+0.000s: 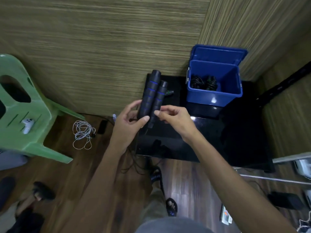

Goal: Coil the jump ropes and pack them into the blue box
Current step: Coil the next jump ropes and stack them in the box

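Two black jump-rope handles with blue rings point(152, 96) stand side by side, upright, above a black table point(210, 142). My left hand point(129, 120) grips their lower part, thumb across the front. My right hand point(173, 118) pinches at the right handle's lower end. The thin black rope point(134, 158) hangs down off the table edge toward the floor. The blue box point(213, 93) stands open at the table's far right, its lid tipped back, with coiled black ropes point(204, 82) inside. Another handle with a green ring point(169, 93) lies on the table behind the held pair.
A green plastic chair point(25, 115) carries a white controller point(27, 124) at the left. A white cable point(82, 133) is piled on the wooden floor. Someone's feet in dark slippers point(38, 194) are at lower left; my own sandalled foot point(170, 206) is below.
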